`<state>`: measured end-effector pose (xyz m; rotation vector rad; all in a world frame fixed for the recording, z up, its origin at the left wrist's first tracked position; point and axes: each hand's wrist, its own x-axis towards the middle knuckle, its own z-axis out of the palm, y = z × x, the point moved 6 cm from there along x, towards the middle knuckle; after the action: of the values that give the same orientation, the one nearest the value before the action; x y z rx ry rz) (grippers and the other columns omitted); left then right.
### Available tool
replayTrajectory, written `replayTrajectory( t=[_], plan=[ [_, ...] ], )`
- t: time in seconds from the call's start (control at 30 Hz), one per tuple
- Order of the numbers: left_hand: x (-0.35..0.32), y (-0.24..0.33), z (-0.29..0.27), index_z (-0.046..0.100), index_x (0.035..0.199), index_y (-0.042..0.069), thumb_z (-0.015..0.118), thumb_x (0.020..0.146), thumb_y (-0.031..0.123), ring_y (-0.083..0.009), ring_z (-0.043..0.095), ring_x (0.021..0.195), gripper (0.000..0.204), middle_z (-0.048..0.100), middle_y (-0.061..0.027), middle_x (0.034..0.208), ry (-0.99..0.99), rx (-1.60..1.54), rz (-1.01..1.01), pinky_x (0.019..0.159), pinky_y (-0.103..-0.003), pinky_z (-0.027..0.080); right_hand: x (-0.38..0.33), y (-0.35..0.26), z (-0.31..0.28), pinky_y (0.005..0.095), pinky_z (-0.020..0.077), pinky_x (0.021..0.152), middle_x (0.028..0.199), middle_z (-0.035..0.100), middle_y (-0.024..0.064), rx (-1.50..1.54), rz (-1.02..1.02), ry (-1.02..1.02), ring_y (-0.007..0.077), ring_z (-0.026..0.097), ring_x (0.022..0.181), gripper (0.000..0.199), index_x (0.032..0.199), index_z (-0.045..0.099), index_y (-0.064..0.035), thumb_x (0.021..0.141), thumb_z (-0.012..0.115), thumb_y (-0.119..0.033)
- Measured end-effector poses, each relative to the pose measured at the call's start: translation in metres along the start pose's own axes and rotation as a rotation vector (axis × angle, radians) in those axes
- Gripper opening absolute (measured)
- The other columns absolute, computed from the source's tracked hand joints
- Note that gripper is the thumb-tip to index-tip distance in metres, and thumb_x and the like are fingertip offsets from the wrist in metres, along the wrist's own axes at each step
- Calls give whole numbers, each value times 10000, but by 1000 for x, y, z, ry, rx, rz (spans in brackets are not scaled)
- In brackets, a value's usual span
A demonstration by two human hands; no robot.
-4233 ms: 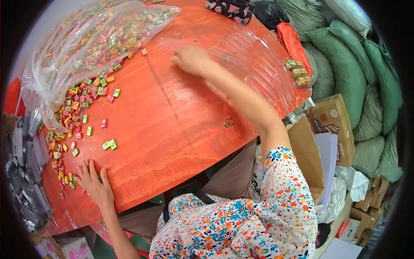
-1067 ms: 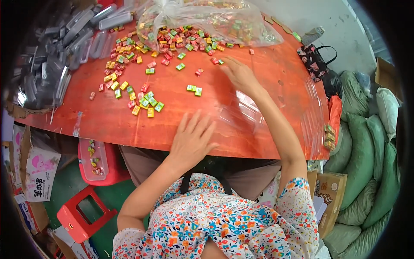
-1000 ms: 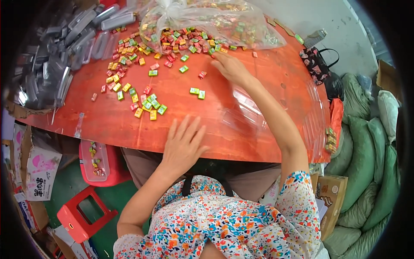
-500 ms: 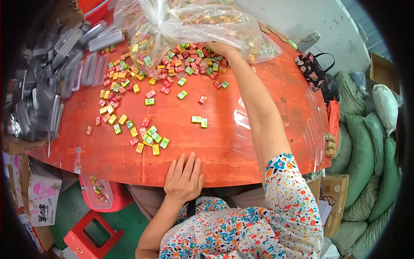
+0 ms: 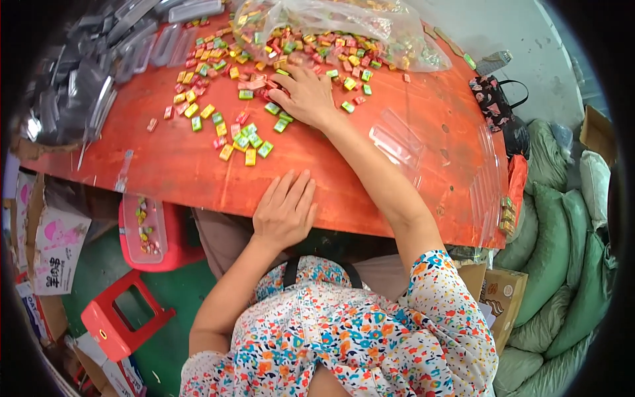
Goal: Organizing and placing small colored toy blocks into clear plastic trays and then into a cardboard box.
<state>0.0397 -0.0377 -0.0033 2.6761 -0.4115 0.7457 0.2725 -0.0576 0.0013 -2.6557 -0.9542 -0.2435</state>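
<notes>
**A:** Your right hand [image 5: 305,98] is spread loose, palm down over the small wrapped candies [image 5: 248,142] at the near edge of the heap, fingertips touching a few, nothing pinched that I can see. Your left hand [image 5: 284,210] lies flat and empty on the bare orange table [image 5: 198,185], near its front edge.

**B:** How do you reckon those sweets handle?

**A:** Light, hard little blocks in slick wrappers, I'd guess. They'll skate on that tabletop, so rake a bunch with curled fingers or pinch one by its long sides. The rest spill from the clear plastic bag [image 5: 397,33] at the far side.

**B:** Anything changed from half a second ago?

**A:** Yeah, your right hand was stretched out at the bag's mouth and has pulled back toward you. Your left hasn't moved.
</notes>
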Motion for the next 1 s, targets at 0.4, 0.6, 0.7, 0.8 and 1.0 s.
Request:
replayTrajectory(
  t=[0.4, 0.6, 0.7, 0.8, 1.0],
  plan=[
    [-12, -24, -29, 627, 1202, 77, 675, 856, 174, -303, 508, 1262, 363, 561, -90, 1344, 176, -183, 6, 1095, -480, 348, -89, -34, -34, 529, 8, 1197, 1540, 394, 35, 672, -360, -337, 223, 273, 1462, 540, 1510, 357, -188, 1029, 422, -424],
    [31, -64, -28, 458, 1415, 67, 576, 933, 420, -344, 285, 1431, 609, 402, -147, 1499, 55, 165, -242, 1147, -566, 204, -83, 10, -43, 530, 132, 1184, 1557, 347, 122, 320, -160, -142, 295, 253, 1467, 554, 1470, 419, -110, 1030, 404, -446],
    [34, -73, -7, 355, 1485, 67, 509, 934, 544, -350, 230, 1458, 745, 348, -167, 1534, -70, 207, -231, 1160, -575, 156, -102, -22, -18, 566, 132, 1173, 1574, 311, 113, 54, -249, -183, 347, 251, 1460, 556, 1507, 350, -135, 1030, 406, -416],
    [18, -75, -7, 270, 1525, 76, 452, 923, 623, -340, 194, 1474, 833, 320, -157, 1554, -191, 218, -194, 1175, -570, 107, -130, -39, -22, 596, 120, 1166, 1573, 313, 105, 28, -291, -187, 367, 235, 1462, 572, 1536, 284, -187, 1021, 422, -394],
    [-1, -79, -16, 453, 1426, 88, 499, 973, 441, -305, 259, 1452, 576, 405, -78, 1513, -117, 229, -134, 1169, -560, 151, -158, -4, -61, 514, 202, 1176, 1484, 450, 138, 473, -89, -70, 329, 356, 1417, 501, 1461, 421, -145, 984, 552, -224]
  ],
)
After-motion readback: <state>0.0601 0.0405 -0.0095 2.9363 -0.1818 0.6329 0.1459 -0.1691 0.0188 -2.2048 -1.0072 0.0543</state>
